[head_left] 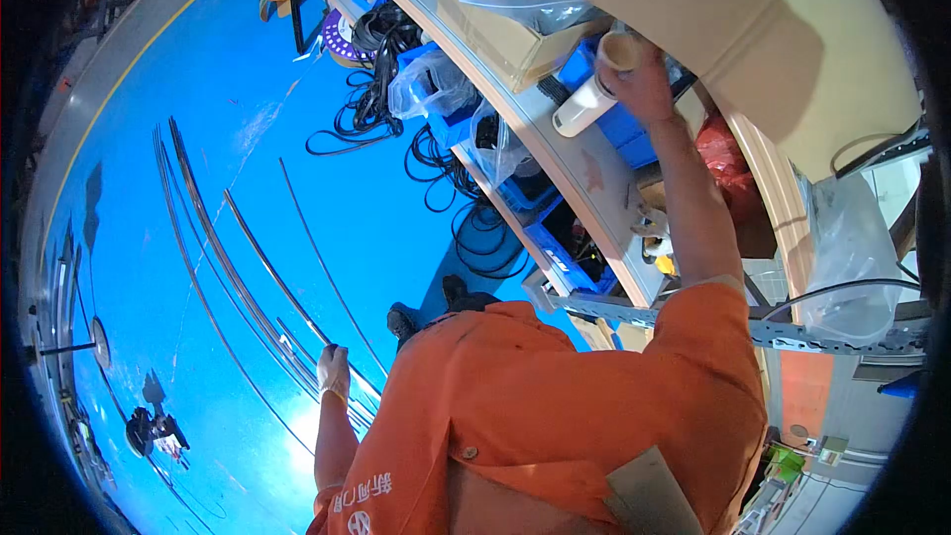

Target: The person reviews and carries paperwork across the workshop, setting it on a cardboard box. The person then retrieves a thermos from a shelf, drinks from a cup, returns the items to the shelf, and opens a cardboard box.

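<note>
My left hand, in a pale glove, is low on the left with its fingers closed. A long thin dark strip runs into its grip. Other long dark strips stretch alongside, over the blue floor. My bare right hand reaches up to the shelving and is wrapped around a white cylinder with a tan, round end. That cylinder is tilted above a shelf board, beside a blue bin; my fingers hide part of it.
A cardboard box with plastic bags stands on the shelf. Large cardboard overhangs my right arm. Black cable coils and a purple reel are beside the shelving. A red bag sits deeper inside.
</note>
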Motion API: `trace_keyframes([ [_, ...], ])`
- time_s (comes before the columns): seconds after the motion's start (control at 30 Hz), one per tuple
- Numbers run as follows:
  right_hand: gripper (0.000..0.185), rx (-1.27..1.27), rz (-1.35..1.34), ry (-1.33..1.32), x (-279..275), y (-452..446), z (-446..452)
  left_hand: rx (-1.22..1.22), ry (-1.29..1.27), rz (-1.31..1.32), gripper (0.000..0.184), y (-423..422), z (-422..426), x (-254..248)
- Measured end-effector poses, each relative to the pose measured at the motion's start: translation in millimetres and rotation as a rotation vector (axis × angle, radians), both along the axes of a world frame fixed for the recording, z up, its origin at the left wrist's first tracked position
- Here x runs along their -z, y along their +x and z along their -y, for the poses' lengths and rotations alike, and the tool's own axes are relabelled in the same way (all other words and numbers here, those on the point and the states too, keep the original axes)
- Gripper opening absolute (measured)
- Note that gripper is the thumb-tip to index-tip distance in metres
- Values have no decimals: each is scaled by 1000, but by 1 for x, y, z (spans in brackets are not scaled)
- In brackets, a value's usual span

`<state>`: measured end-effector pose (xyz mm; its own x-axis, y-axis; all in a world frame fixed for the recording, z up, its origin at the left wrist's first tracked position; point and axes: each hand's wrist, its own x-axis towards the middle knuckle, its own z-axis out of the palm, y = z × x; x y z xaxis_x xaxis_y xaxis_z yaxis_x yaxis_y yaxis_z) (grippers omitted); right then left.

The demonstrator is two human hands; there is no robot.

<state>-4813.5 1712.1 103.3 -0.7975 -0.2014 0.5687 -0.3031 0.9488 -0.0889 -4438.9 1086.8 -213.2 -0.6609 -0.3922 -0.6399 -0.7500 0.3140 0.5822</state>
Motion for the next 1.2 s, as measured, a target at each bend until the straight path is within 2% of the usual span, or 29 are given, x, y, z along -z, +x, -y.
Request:
trace_keyframes([
  [0.07,70,53,-1,-35,-3,-2,-20,-40,38,0,43,6,4,2],
  [0.13,66,274,-25,4,-26,10,-20,-82,76,-7,42,10,7,4],
  [0.17,66,271,-27,8,-27,9,-29,-85,80,-9,42,12,5,5],
  [0.3,67,-237,185,-455,-11,2,-77,-58,29,49,41,24,5,6],
  [0.33,67,-235,186,-457,-11,0,-78,-57,27,50,41,25,5,5],
  [0.47,72,154,570,367,-45,-11,-28,-110,59,25,43,20,-5,-6],
  [0.67,75,169,790,298,-21,-40,-29,-127,66,-8,44,22,-14,-10],
  [0.83,70,84,737,121,-12,-36,-34,-111,68,61,46,46,-9,16],
  [1.0,69,276,773,248,-23,-27,-13,-116,49,81,47,51,3,31],
  [1.13,74,138,691,236,-5,-29,-34,-72,9,113,50,32,0,15],
  [1.2,78,155,557,284,3,-23,-39,-16,0,107,49,17,-4,11],
])
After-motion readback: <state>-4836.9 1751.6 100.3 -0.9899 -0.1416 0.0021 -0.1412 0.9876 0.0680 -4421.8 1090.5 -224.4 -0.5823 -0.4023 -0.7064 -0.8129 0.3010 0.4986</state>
